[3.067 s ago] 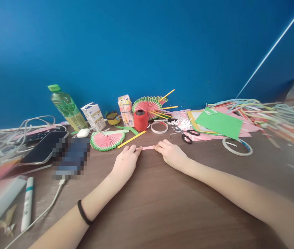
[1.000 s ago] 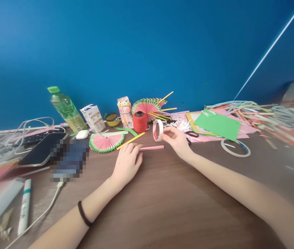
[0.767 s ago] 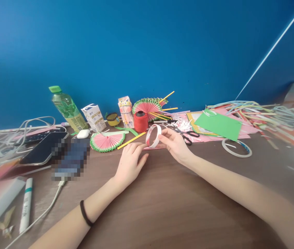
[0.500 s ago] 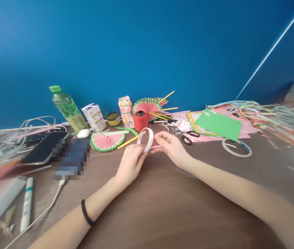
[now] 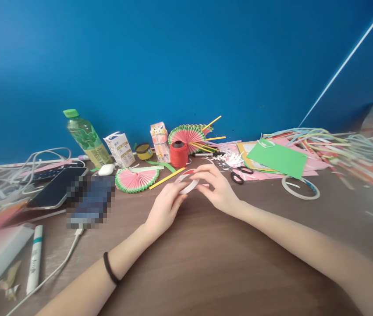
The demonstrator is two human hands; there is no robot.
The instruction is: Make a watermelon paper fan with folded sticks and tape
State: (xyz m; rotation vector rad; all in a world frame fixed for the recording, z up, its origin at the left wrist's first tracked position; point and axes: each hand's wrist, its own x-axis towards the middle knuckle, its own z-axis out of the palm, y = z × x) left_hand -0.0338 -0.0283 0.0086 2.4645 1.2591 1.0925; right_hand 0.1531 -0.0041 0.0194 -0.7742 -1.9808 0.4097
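left hand [image 5: 164, 207] grip clamped on tape roll [image 5: 186, 183] | right hand [image 5: 215, 188] grip clamped on tape roll

Both hands meet mid-table on white tape roll [image 5: 188, 185]. Left hand [image 5: 164, 207] pinches near edge, right hand [image 5: 215, 189] curls over top. Red thread spool [image 5: 179, 154] just behind, watermelon paper fan [image 5: 136, 179] left, scissors [image 5: 238, 174] right. Brown table [image 5: 206, 263].

Thin white tape roll with red print inside [image 5: 188, 183], ring-shaped, tilted nearly flat, just above brown wooden tabletop at centre, partly hidden by fingers on both sides. Narrow pink paper strip [image 5: 206, 185] flat on tabletop directly under, mostly covered, only short bit visible.
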